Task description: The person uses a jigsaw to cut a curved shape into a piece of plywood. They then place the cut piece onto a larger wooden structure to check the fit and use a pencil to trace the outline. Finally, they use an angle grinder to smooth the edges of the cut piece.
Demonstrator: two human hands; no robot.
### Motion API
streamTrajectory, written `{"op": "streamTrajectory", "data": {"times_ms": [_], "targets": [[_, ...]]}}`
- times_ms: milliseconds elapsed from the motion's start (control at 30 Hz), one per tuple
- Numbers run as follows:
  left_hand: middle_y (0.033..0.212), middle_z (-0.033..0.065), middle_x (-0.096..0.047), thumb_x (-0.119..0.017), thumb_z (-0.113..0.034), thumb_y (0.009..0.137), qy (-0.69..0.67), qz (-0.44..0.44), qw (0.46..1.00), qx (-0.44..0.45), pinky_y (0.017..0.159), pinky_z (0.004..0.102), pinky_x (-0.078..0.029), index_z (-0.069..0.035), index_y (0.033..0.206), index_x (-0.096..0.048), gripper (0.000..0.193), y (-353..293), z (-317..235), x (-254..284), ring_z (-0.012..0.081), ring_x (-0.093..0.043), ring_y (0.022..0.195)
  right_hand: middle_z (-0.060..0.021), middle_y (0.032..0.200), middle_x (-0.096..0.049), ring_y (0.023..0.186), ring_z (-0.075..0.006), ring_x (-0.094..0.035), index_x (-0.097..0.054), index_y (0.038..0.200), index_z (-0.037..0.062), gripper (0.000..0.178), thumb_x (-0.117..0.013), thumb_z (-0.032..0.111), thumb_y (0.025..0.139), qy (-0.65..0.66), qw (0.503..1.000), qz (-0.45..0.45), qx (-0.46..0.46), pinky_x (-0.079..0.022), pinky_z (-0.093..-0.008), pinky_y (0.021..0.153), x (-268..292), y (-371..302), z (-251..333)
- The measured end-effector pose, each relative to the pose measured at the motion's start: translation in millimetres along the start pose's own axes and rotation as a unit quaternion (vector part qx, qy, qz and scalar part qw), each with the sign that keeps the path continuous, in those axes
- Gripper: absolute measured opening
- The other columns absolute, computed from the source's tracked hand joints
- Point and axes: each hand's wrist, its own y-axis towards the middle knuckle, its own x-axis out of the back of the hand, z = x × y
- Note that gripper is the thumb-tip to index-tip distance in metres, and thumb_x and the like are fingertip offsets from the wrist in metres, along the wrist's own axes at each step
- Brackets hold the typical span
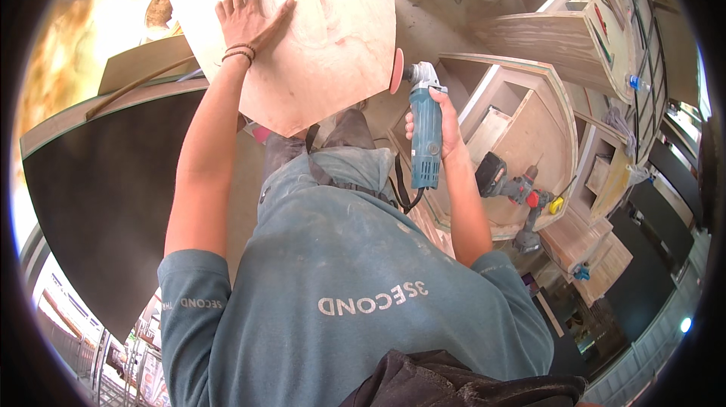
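Note:
A pale plywood panel (pixel 325 51) with angled edges lies in front of me. My left hand (pixel 252 20) rests flat on its face, fingers spread. In my right hand (pixel 445 125) is a teal angle grinder (pixel 426 135), my fingers wrapped round its body. The grinder stands upright, its reddish sanding disc (pixel 396 71) at the panel's right edge; whether it spins I cannot tell. A dark cord runs from the grinder's lower end toward my waist.
On a wooden cabinet (pixel 522 142) to the right lie cordless drills (pixel 522 184) and a yellow item (pixel 556 205). Another cabinet (pixel 560 32) behind holds hand tools. A large black panel (pixel 98 203) and a wooden stick (pixel 140 88) are at the left.

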Motion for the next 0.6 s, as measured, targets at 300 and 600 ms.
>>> {"op": "streamTrajectory", "data": {"times_ms": [300,600], "targets": [[0.166,0.0255,-0.02,-0.049,-0.084,0.082,-0.009,-0.035,0.999,0.01,0.123,0.0634,0.0,-0.014,0.161,-0.032,0.107,-1,1,-4,0.0384,-0.01,0.157,-0.014,0.079,-0.066,0.065,-0.0219,-0.069,-0.057,0.111,0.0041,0.058,-0.063,0.057,0.089,-0.021,1.0,-0.011,0.009,-0.06,-0.0359,0.058,-4,-3,3],[0.167,0.027,-0.017,-0.042,-0.092,0.08,0.003,-0.036,0.999,0.009,0.12,0.0683,-0.003,-0.018,0.162,-0.028,0.112,1,5,-11,0.0421,-0.01,0.157,-0.0138,0.08,-0.066,0.064,-0.0216,-0.068,-0.057,0.112,0.0026,0.061,-0.064,0.058,0.088,-0.038,0.999,-0.016,0.016,-0.06,-0.0356,0.058,-7,0,12]]}}
